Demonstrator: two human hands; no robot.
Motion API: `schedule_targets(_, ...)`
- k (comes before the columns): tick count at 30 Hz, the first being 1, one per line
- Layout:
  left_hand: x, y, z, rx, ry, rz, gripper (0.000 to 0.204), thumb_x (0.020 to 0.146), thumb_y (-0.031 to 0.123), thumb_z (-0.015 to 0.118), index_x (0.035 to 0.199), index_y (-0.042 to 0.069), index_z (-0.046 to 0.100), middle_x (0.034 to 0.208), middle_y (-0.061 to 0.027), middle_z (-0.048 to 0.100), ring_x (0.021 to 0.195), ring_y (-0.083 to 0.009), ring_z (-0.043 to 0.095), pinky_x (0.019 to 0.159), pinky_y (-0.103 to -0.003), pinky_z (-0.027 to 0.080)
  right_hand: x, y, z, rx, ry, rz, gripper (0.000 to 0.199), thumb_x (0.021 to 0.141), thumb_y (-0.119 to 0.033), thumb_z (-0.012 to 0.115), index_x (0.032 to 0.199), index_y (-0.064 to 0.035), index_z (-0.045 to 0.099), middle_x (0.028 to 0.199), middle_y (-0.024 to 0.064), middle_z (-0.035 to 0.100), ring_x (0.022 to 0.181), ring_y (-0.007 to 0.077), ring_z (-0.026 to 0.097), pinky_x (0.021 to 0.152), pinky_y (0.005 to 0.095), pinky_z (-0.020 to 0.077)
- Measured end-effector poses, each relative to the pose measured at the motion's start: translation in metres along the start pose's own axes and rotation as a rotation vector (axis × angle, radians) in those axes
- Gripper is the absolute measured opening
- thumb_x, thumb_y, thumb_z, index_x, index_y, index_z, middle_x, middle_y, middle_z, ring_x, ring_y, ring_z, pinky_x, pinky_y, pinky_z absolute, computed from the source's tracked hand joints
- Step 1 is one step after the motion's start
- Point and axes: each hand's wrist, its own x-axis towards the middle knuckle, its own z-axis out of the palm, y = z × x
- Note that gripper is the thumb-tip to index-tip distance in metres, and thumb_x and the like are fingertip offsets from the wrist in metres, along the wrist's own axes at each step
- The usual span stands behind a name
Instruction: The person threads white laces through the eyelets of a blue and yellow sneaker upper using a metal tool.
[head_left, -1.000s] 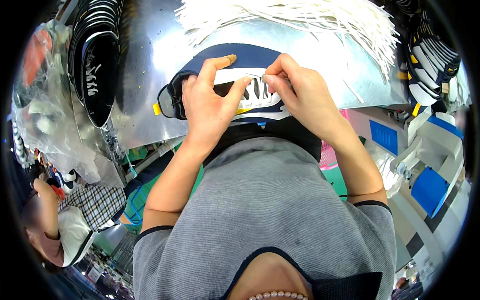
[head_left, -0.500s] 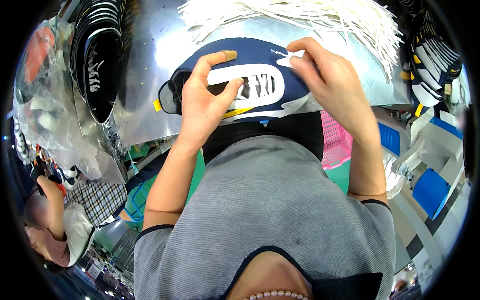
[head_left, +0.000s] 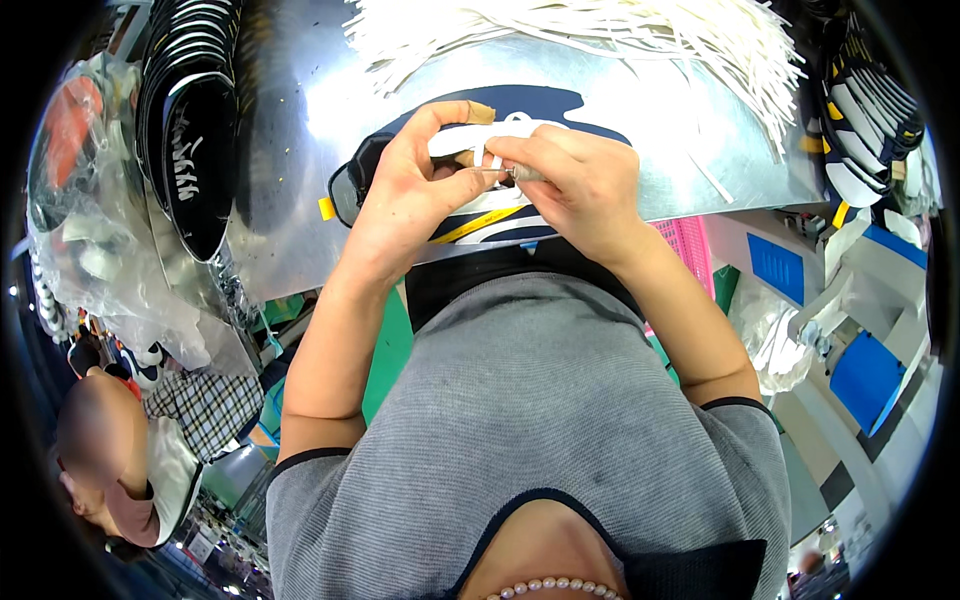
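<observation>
A navy and white shoe upper (head_left: 530,97) with a yellow strip lies on the metal table in front of me. My left hand (head_left: 405,190) is closed on its opening edge, thumb and tan-wrapped index finger on either side of the white eyelet panel. Close beside it, my right hand (head_left: 580,180) is closed around a small tool with a pale handle (head_left: 525,173) and a thin metal shaft, probably a lacing hook. The shaft reaches toward my left thumb. A white shoelace (head_left: 480,153) stands up between the two hands; my fingers hide part of it.
A heap of white laces (head_left: 580,30) spreads along the table's far side. Stacked black shoe uppers (head_left: 195,150) lie at left, beside clear plastic bags (head_left: 100,220). More uppers (head_left: 860,130) stand at right. A pink basket (head_left: 690,245) is below the table edge. Another person sits at lower left.
My right hand has moved left and nearer, from the toe end to the eyelet panel. The thin tool now shows in it. The toe part of the upper has folded or tilted.
</observation>
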Motion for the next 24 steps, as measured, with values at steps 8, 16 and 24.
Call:
schedule_targets(8,0.012,-0.007,0.002,-0.041,0.047,-0.002,0.036,0.099,0.013,0.059,0.133,0.001,0.053,0.090,-0.0051,0.068,0.074,-0.0063,0.059,0.067,-0.020,0.049,-0.014,-0.054,-0.023,0.301,-0.026,-0.115,0.024,0.073,-0.009,0.077,0.096,-0.0145,0.073,0.073,0.0019,0.063,0.060,0.0201,0.063,0.053,0.0322,0.0502)
schedule_targets(16,-0.026,-0.006,-0.001,0.769,0.190,0.391,0.047,0.097,0.020,0.064,0.136,0.000,0.046,0.112,-0.0253,0.067,0.102,-0.0342,0.068,0.091,-0.040,0.051,-0.031,-0.033,-0.049,0.537,-0.087,0.903,0.016,0.091,-0.010,0.071,0.104,-0.0027,0.075,0.088,0.0003,0.072,0.078,0.0048,0.060,0.070,0.0233,0.0483)
schedule_targets(24,-0.047,-0.020,-0.005,0.959,0.253,0.445,0.028,0.087,0.005,0.070,0.113,0.003,0.059,0.095,-0.0185,0.068,0.086,-0.0377,0.067,0.073,-0.041,0.052,-0.022,-0.041,-0.005,0.708,-0.150,0.988,0.017,0.089,-0.016,0.075,0.093,0.0007,0.074,0.072,-0.0052,0.063,0.068,0.0013,0.051,0.059,0.0201,0.0412)
